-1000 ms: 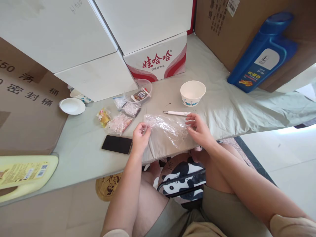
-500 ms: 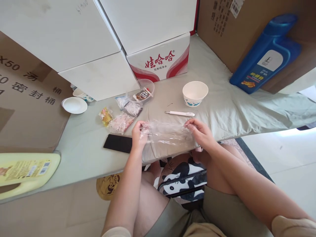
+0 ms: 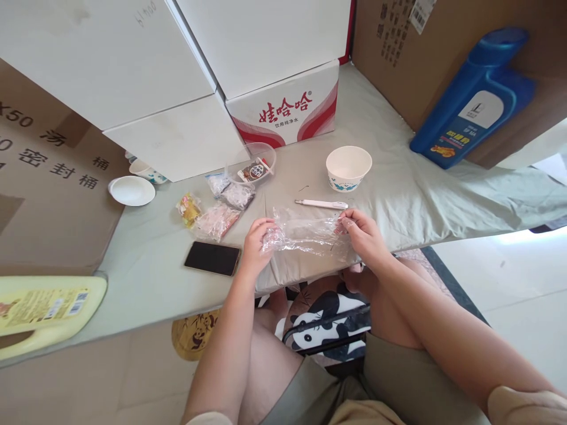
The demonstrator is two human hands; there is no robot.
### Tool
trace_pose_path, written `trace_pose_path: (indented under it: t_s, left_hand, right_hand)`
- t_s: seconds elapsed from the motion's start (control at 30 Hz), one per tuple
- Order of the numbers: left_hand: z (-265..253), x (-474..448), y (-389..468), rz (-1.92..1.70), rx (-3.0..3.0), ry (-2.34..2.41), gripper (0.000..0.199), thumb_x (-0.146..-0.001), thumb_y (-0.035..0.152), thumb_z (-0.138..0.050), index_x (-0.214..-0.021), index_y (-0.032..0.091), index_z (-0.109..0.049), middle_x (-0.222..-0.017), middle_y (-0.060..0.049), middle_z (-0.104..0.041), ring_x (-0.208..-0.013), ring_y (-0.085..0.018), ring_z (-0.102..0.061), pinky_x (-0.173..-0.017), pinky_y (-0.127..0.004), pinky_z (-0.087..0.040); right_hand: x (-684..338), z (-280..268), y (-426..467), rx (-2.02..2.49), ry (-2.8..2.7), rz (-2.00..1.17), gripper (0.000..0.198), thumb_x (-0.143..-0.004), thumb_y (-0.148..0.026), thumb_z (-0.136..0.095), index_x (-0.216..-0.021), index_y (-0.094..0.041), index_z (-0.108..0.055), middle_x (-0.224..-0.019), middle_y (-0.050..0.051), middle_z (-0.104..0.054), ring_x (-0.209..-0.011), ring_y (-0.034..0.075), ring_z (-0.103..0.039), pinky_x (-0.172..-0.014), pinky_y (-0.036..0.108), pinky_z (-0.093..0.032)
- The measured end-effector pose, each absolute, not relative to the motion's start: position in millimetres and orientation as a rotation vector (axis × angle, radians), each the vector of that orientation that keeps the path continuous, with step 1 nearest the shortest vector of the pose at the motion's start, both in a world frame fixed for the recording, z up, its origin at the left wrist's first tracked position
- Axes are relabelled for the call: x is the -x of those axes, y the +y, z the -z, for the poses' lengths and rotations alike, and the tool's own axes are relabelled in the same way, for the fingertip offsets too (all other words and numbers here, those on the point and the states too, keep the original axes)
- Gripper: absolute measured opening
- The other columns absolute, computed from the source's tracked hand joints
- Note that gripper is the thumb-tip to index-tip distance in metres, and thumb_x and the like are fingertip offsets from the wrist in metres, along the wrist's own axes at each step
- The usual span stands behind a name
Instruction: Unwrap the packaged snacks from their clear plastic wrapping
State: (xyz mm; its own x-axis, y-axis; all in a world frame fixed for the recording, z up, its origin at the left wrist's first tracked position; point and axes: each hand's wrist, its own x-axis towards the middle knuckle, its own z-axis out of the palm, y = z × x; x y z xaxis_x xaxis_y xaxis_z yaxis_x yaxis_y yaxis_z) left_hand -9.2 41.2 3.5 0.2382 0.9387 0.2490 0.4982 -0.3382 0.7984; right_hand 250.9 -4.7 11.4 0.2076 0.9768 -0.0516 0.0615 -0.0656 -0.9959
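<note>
A clear, crinkled plastic bag (image 3: pixel 308 236) is stretched between my two hands just above the cloth-covered table's front edge. My left hand (image 3: pixel 260 243) is closed on its left end, and my right hand (image 3: pixel 359 235) pinches the right end. Just beyond the bag lies a white utility knife (image 3: pixel 321 204), with a white paper bowl (image 3: pixel 349 168) with a blue-green leaf pattern standing behind it. Left of my left hand are a black phone (image 3: pixel 212 258), a pinkish packet in clear wrap (image 3: pixel 217 221) and a small yellow packet (image 3: pixel 189 209).
A clear plastic bowl (image 3: pixel 271 154) holding a dark packet rests against white boxes (image 3: pixel 283 112). A white lid (image 3: pixel 133 191) lies at left. A blue bottle (image 3: pixel 472 103) stands at right, a pale yellow jug (image 3: pixel 48 313) at the left edge. Cardboard boxes (image 3: pixel 44 159) flank both sides.
My left hand has shifted slightly right and uncovered the phone's right end. The plastic bag has changed shape, its ends more bunched. Both hands still hold it.
</note>
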Motion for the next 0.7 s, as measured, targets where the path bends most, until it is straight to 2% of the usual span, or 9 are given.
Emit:
trace_pose_path:
  t_s: [0.1, 0.27, 0.37, 0.5, 0.6, 0.7]
  left_hand:
    - [-7, 9, 45, -1.064, -1.874, 1.373, 0.014, -0.083, 0.031, -0.059, -0.087, 0.021, -0.068, -0.099, -0.007, -0.067, -0.096, -0.021, -0.064, -0.089, -0.036, -0.053]
    - [-8, 8, 44, -1.035, -1.722, 1.365, 0.022, -0.086, 0.035, -0.057, -0.093, 0.018, -0.069, -0.093, -0.007, -0.069, -0.085, -0.018, -0.067, -0.08, -0.032, -0.054]
    - [-6, 9, 43, -1.012, -1.733, 1.376, 0.023, -0.082, 0.033, -0.061, -0.098, 0.019, -0.068, -0.096, -0.007, -0.07, -0.093, -0.02, -0.067, -0.086, -0.034, -0.054]
    - [-4, 9, 42, -0.95, -1.813, 1.314, 0.033, -0.077, 0.032, -0.066, -0.108, 0.021, -0.064, -0.11, -0.008, -0.069, -0.104, -0.021, -0.066, -0.095, -0.037, -0.052]
    - [-3, 7, 42, -0.902, -1.921, 1.284, 0.025, -0.08, 0.032, -0.063, -0.102, 0.021, -0.067, -0.113, -0.009, -0.068, -0.109, -0.023, -0.065, -0.101, -0.041, -0.05]
    - [-2, 5, 42, -0.841, -1.992, 1.269, 0.019, -0.082, 0.035, -0.06, -0.093, 0.022, -0.069, -0.109, -0.009, -0.07, -0.108, -0.024, -0.065, -0.101, -0.042, -0.05]
  right_hand:
    - [-250, -13, -5, 1.399, -1.082, -1.062, 0.016, -0.08, -0.037, -0.052, -0.079, -0.022, -0.056, -0.066, -0.001, -0.058, -0.065, 0.015, -0.052, -0.064, 0.029, -0.04]
    - [-251, -15, -6, 1.43, -1.095, -1.056, 0.014, -0.078, -0.036, -0.052, -0.079, -0.022, -0.056, -0.064, -0.002, -0.056, -0.063, 0.015, -0.052, -0.064, 0.029, -0.041]
    - [-251, -15, -5, 1.418, -1.097, -1.067, 0.014, -0.078, -0.035, -0.052, -0.079, -0.022, -0.055, -0.064, -0.002, -0.055, -0.063, 0.015, -0.052, -0.063, 0.029, -0.041]
    - [-250, -8, -5, 1.426, -1.149, -1.14, 0.015, -0.078, -0.035, -0.051, -0.081, -0.022, -0.056, -0.063, -0.003, -0.054, -0.06, 0.014, -0.05, -0.06, 0.028, -0.04]
    - [-250, -3, -5, 1.468, -1.304, -1.152, 0.016, -0.078, -0.035, -0.052, -0.084, -0.022, -0.058, -0.062, -0.003, -0.053, -0.059, 0.014, -0.048, -0.057, 0.028, -0.037]
    - [-250, -4, -7, 1.481, -1.468, -1.082, 0.013, -0.078, -0.032, -0.053, -0.085, -0.022, -0.059, -0.064, -0.003, -0.053, -0.058, 0.013, -0.046, -0.057, 0.028, -0.036]
